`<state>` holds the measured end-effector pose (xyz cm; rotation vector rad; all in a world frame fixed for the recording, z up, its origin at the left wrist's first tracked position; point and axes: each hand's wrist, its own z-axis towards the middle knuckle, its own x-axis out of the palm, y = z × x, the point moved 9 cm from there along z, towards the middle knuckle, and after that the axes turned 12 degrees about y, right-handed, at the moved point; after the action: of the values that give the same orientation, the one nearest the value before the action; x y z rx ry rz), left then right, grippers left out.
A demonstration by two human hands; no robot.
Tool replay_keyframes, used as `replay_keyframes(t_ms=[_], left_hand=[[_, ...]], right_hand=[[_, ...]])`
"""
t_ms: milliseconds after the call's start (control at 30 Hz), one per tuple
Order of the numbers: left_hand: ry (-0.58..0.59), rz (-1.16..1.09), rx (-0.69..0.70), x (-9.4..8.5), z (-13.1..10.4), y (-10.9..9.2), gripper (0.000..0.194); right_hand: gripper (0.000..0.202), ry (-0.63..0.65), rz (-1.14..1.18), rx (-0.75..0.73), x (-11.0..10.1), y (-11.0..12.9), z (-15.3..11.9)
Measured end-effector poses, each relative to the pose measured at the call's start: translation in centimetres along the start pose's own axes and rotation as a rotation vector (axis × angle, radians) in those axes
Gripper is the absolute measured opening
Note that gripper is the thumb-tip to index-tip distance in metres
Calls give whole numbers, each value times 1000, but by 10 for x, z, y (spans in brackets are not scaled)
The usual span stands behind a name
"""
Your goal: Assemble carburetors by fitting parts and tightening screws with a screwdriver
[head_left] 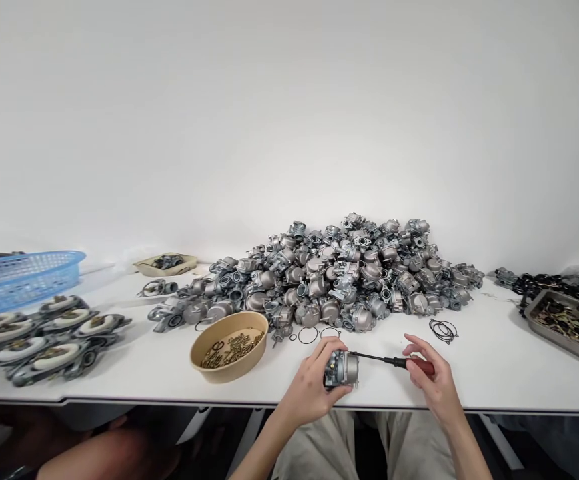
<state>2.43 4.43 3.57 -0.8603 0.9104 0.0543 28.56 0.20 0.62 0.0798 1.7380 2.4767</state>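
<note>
My left hand (313, 379) is closed around a grey metal carburetor (345, 368), keeping it on its side near the table's front edge. In my right hand (432, 380) is a screwdriver (398, 362) with a red handle, gripped between thumb and fingers. Its long dark shaft points left, and the tip meets the upper edge of the carburetor's bowl side. Whether the tip sits in a screw is too small to tell. Behind the hands, thin black rubber rings (308, 335) lie on the white table, with several more O-rings (443, 331) to the right.
A big heap of carburetors (329, 273) rises against the wall. Left of my hands stands a tan bowl (204, 369) of small brass parts. Farther left are opened carburetor bodies (54, 357) and a blue basket (24, 283). At right is a metal tray (559, 335) of small parts.
</note>
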Motion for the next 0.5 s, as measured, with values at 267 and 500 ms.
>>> replay_keyframes(t_ms=[267, 500], left_hand=[[-6, 24, 7, -1, 0, -3, 48], [-3, 20, 6, -1, -1, -4, 47]], right_hand=[[49, -47, -76, 27, -4, 1, -3], [49, -69, -40, 45, -4, 1, -2]])
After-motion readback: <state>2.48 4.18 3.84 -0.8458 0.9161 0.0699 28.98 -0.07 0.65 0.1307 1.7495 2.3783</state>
